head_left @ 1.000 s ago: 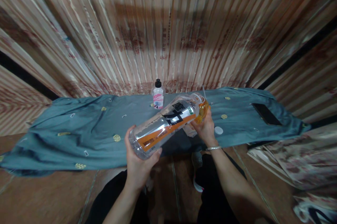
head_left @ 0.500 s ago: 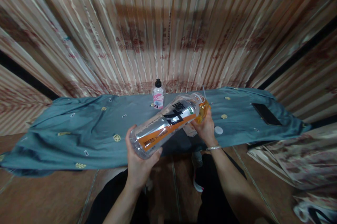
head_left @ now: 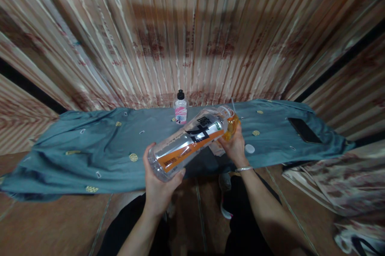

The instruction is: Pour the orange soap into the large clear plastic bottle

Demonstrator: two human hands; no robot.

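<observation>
My left hand (head_left: 161, 189) grips the base of a large clear plastic bottle (head_left: 186, 141) with an orange and silver label. The bottle lies tilted, its neck towards the upper right. At that end my right hand (head_left: 234, 145) is closed around a small see-through orange container (head_left: 231, 127). A thin pale stick (head_left: 233, 104) shows above the container. The bottle's mouth meets or overlaps the container; whether they touch I cannot tell. A white round cap (head_left: 249, 149) lies on the cloth beside my right hand.
A teal patterned cloth (head_left: 105, 147) covers the long table. A small bottle with black cap and pink label (head_left: 181, 109) stands at the back. To the right lies a black phone (head_left: 304, 130). Below the bottle, a pale packet (head_left: 217, 149) is partly hidden. Striped curtains (head_left: 192, 39) surround the table.
The bottle has rolled very slightly in my hands, shifting the print on its label. Both hands and the orange container stay in place.
</observation>
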